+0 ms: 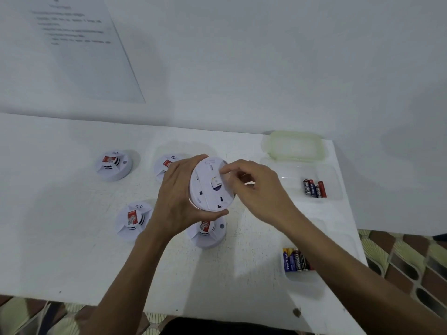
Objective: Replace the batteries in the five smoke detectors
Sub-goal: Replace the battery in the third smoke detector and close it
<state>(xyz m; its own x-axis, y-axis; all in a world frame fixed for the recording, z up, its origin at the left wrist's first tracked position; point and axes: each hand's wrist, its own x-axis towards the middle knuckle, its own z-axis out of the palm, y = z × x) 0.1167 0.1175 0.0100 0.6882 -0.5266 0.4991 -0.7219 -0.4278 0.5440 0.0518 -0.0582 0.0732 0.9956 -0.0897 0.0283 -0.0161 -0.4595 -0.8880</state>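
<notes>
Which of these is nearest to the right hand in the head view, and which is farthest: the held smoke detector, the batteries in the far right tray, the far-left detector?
1. The held smoke detector, at centre: the right hand touches its back.
2. The far-tray batteries, on the hand's right side.
3. The far-left detector, across the table to the left.

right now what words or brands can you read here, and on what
"EVEREADY": batteries in the far tray
"EVEREADY": a battery in the near tray
Paper on the wall: printed lines, too blurred
Red stickers on the smoke detectors: too small
Label on the held detector: too small
</notes>
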